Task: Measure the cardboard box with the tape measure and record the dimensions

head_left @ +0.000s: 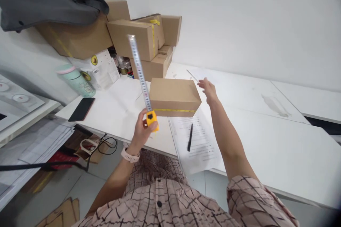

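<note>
My left hand (144, 127) is closed around a yellow tape measure (152, 120). Its metal blade (139, 69) is pulled out and slants up and away, held in the air just left of a closed cardboard box (174, 94). A strip of yellow tape runs along the box's near side. To the right of the box, my right hand (208, 90) is raised with its fingers apart and nothing in it. Printed sheets (197, 159) lie in front of the box, their far edge close to it, and a black pen (190, 137) rests on them.
Cardboard boxes (133, 39) are stacked at the back left, with a dark grey garment (50, 5) over one. A mint green bottle (76, 79) and a dark phone (81, 109) stand and lie on the white table (266, 142). A black cable (103, 145) hangs below its left edge.
</note>
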`<state>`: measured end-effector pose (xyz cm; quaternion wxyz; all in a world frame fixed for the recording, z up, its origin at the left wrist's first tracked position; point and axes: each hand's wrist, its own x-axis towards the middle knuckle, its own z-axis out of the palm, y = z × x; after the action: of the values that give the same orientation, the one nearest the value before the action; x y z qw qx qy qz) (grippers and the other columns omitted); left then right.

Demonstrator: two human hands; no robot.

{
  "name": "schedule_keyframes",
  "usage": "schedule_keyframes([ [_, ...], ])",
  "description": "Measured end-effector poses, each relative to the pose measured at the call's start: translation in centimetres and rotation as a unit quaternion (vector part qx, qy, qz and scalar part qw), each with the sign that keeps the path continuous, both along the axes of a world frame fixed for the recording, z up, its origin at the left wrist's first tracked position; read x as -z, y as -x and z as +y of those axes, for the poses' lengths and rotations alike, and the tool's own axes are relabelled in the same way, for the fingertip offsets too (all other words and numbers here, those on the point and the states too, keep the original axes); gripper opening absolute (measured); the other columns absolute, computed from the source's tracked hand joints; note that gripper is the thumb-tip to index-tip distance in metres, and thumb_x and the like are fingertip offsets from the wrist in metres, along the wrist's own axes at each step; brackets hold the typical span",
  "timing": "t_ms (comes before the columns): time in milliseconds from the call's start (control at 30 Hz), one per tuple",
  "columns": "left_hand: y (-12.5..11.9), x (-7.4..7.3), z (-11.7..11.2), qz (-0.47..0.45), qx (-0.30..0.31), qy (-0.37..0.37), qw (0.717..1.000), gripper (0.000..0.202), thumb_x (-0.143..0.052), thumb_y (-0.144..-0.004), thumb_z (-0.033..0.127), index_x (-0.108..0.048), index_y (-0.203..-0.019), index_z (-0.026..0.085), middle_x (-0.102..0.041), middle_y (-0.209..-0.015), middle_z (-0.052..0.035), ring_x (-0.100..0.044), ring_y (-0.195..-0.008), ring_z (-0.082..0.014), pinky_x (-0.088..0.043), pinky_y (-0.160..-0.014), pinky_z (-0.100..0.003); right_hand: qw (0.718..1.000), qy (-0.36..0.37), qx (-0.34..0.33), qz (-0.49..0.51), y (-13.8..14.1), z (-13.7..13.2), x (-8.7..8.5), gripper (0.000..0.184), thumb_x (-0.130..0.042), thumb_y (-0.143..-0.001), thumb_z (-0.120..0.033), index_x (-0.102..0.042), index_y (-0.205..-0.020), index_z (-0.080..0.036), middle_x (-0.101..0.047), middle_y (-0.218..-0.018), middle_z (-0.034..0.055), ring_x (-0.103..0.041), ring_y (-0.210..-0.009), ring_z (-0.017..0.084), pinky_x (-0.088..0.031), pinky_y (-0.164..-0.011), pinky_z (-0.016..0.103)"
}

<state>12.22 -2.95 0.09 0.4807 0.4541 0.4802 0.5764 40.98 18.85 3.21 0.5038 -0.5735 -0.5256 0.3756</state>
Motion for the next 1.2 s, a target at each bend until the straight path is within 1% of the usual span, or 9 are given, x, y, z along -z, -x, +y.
schedule_keyframes([
  [133, 2.4, 1.3, 2.5, 0.012, -0.008, 0.015, 1.000, 0.056, -0.072, -0.075, 0.053, -0.049, -0.117, 0.024, -0.061, -0.108, -0.0046, -0.066, -0.081, -0.0173, -0.060, -0.070, -0.034, 0.991, 0.066, -0.101, 0.052, -0.7, -5.2, 2.0, 0.072, -0.030, -0.090, -0.077, -0.055, -0.138, -0.029, -0.059, -0.140, 0.0093, -0.059, -0.121, 0.026, -0.050, -0.093, 0.039],
  [233, 3.0, 0.0, 4.7, -0.015, 0.031, 0.022, 0.999, 0.056, -0.073, -0.073, 0.054, -0.049, -0.112, 0.022, -0.061, -0.104, -0.0039, -0.067, -0.074, -0.0168, -0.060, -0.065, -0.036, 0.992, 0.025, -0.121, 0.002, 0.1, -6.6, 1.0, 0.071, -0.036, -0.089, -0.077, -0.051, -0.142, -0.032, -0.054, -0.146, 0.0064, -0.056, -0.125, 0.026, -0.049, -0.095, 0.038],
  [367, 3.4, -3.3, 7.5, -0.027, 0.033, -0.007, 0.999, 0.054, -0.073, -0.072, 0.054, -0.051, -0.107, 0.020, -0.063, -0.097, -0.0035, -0.066, -0.068, -0.0152, -0.060, -0.061, -0.032, 0.976, -0.046, -0.044, -0.207, 0.9, -5.5, -2.8, 0.062, -0.046, -0.089, -0.071, -0.064, -0.127, -0.025, -0.064, -0.132, 0.0107, -0.058, -0.117, 0.029, -0.044, -0.099, 0.043],
  [467, 3.3, -5.2, 8.9, -0.035, 0.032, -0.003, 0.999, 0.056, -0.074, -0.069, 0.055, -0.053, -0.106, 0.018, -0.063, -0.091, -0.0036, -0.065, -0.062, -0.0141, -0.059, -0.056, -0.030, 0.930, -0.018, 0.008, -0.367, 1.5, -3.9, -5.0, 0.058, -0.040, -0.093, -0.066, -0.071, -0.105, -0.019, -0.071, -0.109, 0.0154, -0.062, -0.103, 0.032, -0.044, -0.092, 0.046],
  [567, 2.3, -5.7, 8.8, -0.030, 0.032, -0.033, 0.998, 0.053, -0.075, -0.070, 0.052, -0.054, -0.105, 0.018, -0.063, -0.091, -0.0026, -0.064, -0.062, -0.0132, -0.058, -0.055, -0.029, 0.888, -0.045, 0.030, -0.456, 2.5, -2.0, -5.8, 0.057, -0.030, -0.099, -0.055, -0.070, -0.095, -0.016, -0.070, -0.105, 0.0187, -0.057, -0.108, 0.034, -0.042, -0.091, 0.046],
  [733, -1.4, -3.1, 5.7, -0.016, 0.151, -0.039, 0.988, 0.053, -0.079, -0.069, 0.045, -0.052, -0.107, 0.021, -0.062, -0.097, -0.0018, -0.064, -0.072, -0.0132, -0.057, -0.060, -0.026, 0.880, -0.095, 0.042, -0.463, 4.4, 1.4, -5.3, 0.056, -0.015, -0.103, -0.038, -0.066, -0.103, -0.014, -0.068, -0.110, 0.0194, -0.052, -0.114, 0.033, -0.037, -0.096, 0.048],
  [833, -3.6, -0.2, 3.9, -0.029, 0.206, 0.030, 0.978, 0.052, -0.078, -0.071, 0.047, -0.052, -0.107, 0.019, -0.060, -0.097, -0.0020, -0.063, -0.072, -0.0131, -0.056, -0.061, -0.027, 0.896, -0.087, 0.054, -0.432, 5.1, 2.4, -4.9, 0.064, -0.010, -0.103, -0.046, -0.065, -0.109, -0.014, -0.066, -0.117, 0.0198, -0.048, -0.119, 0.035, -0.034, -0.099, 0.053],
  [967, -5.2, 2.7, 2.8, -0.059, 0.207, 0.070, 0.974, 0.053, -0.078, -0.070, 0.047, -0.052, -0.107, 0.019, -0.057, -0.097, -0.0007, -0.059, -0.070, -0.0107, -0.054, -0.061, -0.026, 0.906, -0.075, 0.052, -0.412, 5.4, 2.7, -4.9, 0.080, -0.007, -0.098, -0.063, -0.067, -0.110, -0.011, -0.065, -0.118, 0.0223, -0.045, -0.122, 0.037, -0.029, -0.102, 0.059],
  [1200, -5.8, 3.7, 1.6, -0.063, 0.240, 0.086, 0.965, 0.052, -0.080, -0.072, 0.045, -0.053, -0.109, 0.020, -0.058, -0.097, -0.0013, -0.059, -0.072, -0.0105, -0.052, -0.061, -0.023, 0.906, -0.060, 0.077, -0.413, 6.1, 3.2, -5.0, 0.089, -0.012, -0.092, -0.076, -0.066, -0.111, -0.009, -0.064, -0.116, 0.0255, -0.044, -0.124, 0.041, -0.024, -0.102, 0.065],
])
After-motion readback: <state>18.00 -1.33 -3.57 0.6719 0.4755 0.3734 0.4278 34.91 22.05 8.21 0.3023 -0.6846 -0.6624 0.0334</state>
